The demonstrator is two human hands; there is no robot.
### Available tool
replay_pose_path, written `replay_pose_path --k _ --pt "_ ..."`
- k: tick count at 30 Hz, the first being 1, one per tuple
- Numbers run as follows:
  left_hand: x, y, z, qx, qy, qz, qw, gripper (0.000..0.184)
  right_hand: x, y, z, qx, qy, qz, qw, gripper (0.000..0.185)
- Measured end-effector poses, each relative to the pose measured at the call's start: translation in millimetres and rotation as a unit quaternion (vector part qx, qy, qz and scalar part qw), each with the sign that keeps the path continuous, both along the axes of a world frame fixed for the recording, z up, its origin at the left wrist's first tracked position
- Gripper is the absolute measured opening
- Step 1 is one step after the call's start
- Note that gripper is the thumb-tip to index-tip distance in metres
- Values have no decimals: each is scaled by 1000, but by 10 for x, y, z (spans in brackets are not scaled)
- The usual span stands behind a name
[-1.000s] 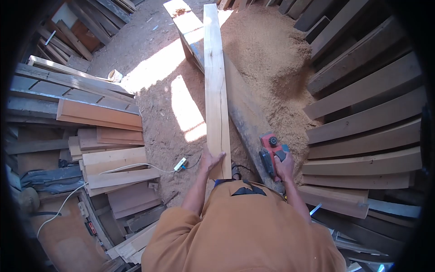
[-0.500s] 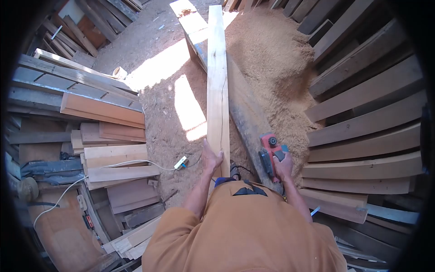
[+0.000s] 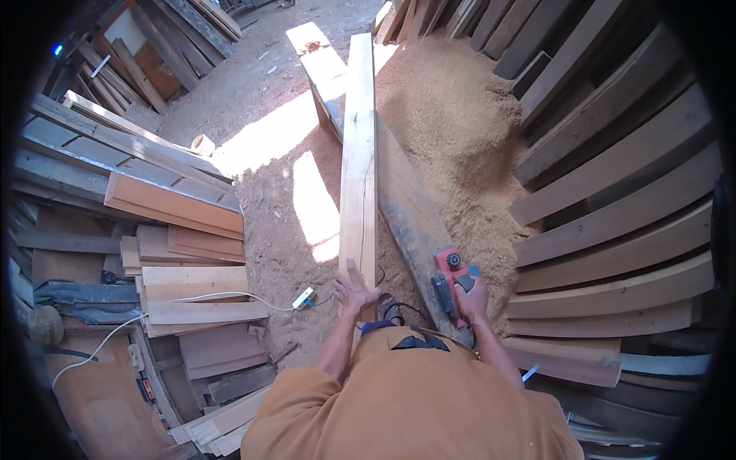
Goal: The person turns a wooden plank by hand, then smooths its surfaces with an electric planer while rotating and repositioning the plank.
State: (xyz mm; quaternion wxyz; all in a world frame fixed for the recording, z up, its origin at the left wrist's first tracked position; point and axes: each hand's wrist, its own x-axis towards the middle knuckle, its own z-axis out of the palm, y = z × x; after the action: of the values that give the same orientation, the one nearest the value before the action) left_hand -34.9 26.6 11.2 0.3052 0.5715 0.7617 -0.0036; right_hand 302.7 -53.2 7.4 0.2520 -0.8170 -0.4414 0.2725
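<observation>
In the head view, resting the left hand (image 3: 355, 294) on the near end of a long pale wooden board (image 3: 358, 153), spreading the fingers wide by its left edge and reaching the thumb across its top face. Closing the right hand (image 3: 473, 299) around the handle of a red-and-black electric hand planer (image 3: 451, 272), to the right of the board and over the near part of a worn plank-topped desk (image 3: 414, 203); being unable to tell from this angle between touching the desk and hovering just above. Facing the board at the centre, running away from the body, crossing over the desk at a slant and showing a dark crack along its near half. Wearing a tan-brown garment (image 3: 406, 391). Working beside heaped sawdust (image 3: 437, 100) on the ground beyond the planer, with sunlight falling in patches (image 3: 314, 203) left of the board. Standing between planks (image 3: 613, 253) leaning in a row on the right and stacked boards (image 3: 195, 284) on the left, near a small power strip (image 3: 303, 299) trailing a white cable (image 3: 207, 295).
</observation>
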Motion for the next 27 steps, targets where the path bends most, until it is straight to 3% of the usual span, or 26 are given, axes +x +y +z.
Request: replay_pose_path --k 5,8,11,14,19,27 --pt "-766 90 -132 55 -167 -18 984 139 -56 35 105 -5 10 -14 1000 57" --pt "-982 116 -574 92 -358 -7 929 138 -47 14 85 8 10 -10 1000 56" --pt "-823 117 -486 48 -481 36 875 139 -21 16 55 7 19 0 1000 56" --pt "-651 105 -399 48 -504 41 862 140 -19 -7 -52 22 -35 -9 999 53" --pt "-625 108 -298 -12 -581 101 808 140 -8 2 -36 -5 11 -11 1000 59" --pt "-630 91 -299 -14 -594 125 795 138 -9 15 -13 -12 18 -8 1000 61"
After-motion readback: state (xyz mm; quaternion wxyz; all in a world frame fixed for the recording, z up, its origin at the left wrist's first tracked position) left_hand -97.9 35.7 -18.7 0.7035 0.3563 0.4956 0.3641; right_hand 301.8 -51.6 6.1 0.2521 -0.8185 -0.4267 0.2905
